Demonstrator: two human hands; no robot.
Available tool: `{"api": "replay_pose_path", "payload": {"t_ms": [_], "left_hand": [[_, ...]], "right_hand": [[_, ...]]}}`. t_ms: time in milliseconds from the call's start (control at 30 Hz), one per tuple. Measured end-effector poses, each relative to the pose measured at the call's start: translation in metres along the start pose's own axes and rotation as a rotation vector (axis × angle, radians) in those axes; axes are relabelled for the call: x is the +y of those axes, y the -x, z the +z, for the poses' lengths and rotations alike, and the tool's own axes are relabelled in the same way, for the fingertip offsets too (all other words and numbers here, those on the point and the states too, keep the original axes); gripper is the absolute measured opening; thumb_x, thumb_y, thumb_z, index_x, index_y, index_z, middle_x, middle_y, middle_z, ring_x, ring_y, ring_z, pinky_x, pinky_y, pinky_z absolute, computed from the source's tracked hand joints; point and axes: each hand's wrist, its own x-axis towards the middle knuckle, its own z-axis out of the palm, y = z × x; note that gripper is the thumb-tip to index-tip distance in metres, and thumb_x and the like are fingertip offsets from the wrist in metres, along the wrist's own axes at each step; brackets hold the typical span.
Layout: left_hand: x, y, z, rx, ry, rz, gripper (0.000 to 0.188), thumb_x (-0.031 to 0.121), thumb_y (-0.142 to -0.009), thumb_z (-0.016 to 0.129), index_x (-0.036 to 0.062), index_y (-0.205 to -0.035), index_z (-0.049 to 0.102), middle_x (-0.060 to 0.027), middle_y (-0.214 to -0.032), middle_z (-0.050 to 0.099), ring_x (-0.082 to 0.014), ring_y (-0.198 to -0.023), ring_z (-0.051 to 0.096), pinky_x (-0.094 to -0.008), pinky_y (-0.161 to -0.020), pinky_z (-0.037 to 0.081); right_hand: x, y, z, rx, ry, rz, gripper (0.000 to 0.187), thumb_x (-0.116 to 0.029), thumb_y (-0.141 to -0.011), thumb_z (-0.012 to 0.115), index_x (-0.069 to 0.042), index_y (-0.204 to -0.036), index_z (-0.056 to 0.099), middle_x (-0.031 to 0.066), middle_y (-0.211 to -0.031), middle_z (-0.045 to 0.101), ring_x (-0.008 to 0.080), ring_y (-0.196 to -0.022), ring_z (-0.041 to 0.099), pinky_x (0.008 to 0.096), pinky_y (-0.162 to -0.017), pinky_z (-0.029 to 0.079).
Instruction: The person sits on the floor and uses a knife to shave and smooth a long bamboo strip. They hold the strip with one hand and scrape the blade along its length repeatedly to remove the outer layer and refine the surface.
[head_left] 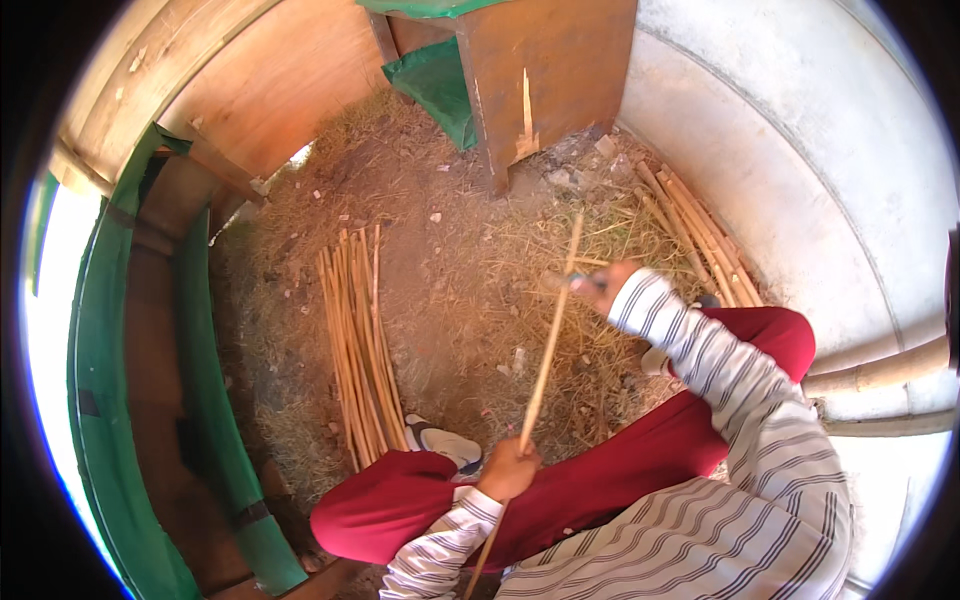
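A long, thin cane stick [549, 365] slants across the middle of the view, its far tip over the straw. My left hand [510, 469] is wrapped round its lower part, just above my knees in red trousers. Farther up, my right hand [604, 286] is closed right beside the stick. A small dark-bluish thing shows at its fingertips, partly hidden and blurred, so its kind is unclear. Whether the right fingers also grip the stick cannot be made out.
A bundle of sticks [352, 340] lies on the dirt floor at left. More canes [700, 235] lie along the pale wall [790, 130] at right. Loose straw [590, 385] covers the ground between. A wooden cabinet [550, 80] stands ahead; green-covered shelving [195, 330] lines the left.
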Motion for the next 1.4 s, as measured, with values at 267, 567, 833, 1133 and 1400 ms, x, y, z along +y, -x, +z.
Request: {"api": "replay_pose_path", "payload": {"t_ms": [267,567,833,1133,1400], "left_hand": [[-0.002,-0.009,-0.004,0.142,-0.051,0.023,0.017,0.01,-0.074,0.058,-0.0006,-0.064,0.05,-0.0172,-0.054,0.049,-0.0277,-0.052,0.054,-0.0414,-0.053,0.042],[-0.009,0.014,0.008,0.063,-0.065,0.028,0.014,0.011,-0.075,0.057,0.0011,-0.069,0.05,-0.018,-0.058,0.049,-0.0293,-0.054,0.051,-0.0408,-0.054,0.041],[0.015,0.038,0.001,-0.033,0.017,0.049,0.015,0.009,-0.074,0.059,0.0024,-0.067,0.049,-0.0109,-0.055,0.046,-0.0205,-0.053,0.047,-0.0377,-0.053,0.04],[0.02,0.004,-0.032,-0.211,0.686,-0.418,0.022,0.002,-0.08,0.059,0.0083,-0.066,0.043,0.0002,-0.051,0.042,-0.0105,-0.037,0.039,-0.0297,-0.033,0.025],[0.025,-0.015,-0.022,-0.044,0.453,-0.333,0.022,0.001,-0.08,0.058,0.0097,-0.067,0.043,0.0005,-0.053,0.038,-0.0103,-0.034,0.036,-0.0281,-0.03,0.022]], "right_hand": [[-0.02,0.018,0.055,-0.024,-0.009,-0.243,0.047,-0.054,-0.095,0.049,-0.016,-0.109,0.072,0.0101,-0.043,0.05,0.0223,-0.039,0.054,0.0383,-0.043,0.049],[0.015,-0.039,0.017,-0.198,0.104,0.142,0.055,-0.06,-0.093,0.044,-0.019,-0.124,0.065,0.0197,-0.091,0.069,0.0326,-0.093,0.067,0.0448,-0.09,0.053],[0.098,-0.086,0.0,-0.027,0.049,0.586,0.06,-0.059,-0.092,0.05,-0.007,-0.115,0.067,0.0192,-0.09,0.07,0.0285,-0.077,0.068,0.0443,-0.077,0.057],[0.04,-0.047,-0.004,-0.015,0.139,0.373,0.058,-0.058,-0.093,0.049,-0.005,-0.104,0.071,0.024,-0.083,0.068,0.0349,-0.083,0.068,0.0482,-0.081,0.053],[-0.045,0.064,0.046,-0.017,-0.109,-0.225,0.045,-0.049,-0.093,0.057,-0.008,-0.089,0.073,0.0142,-0.051,0.055,0.0267,-0.043,0.057,0.0387,-0.044,0.047]]}}
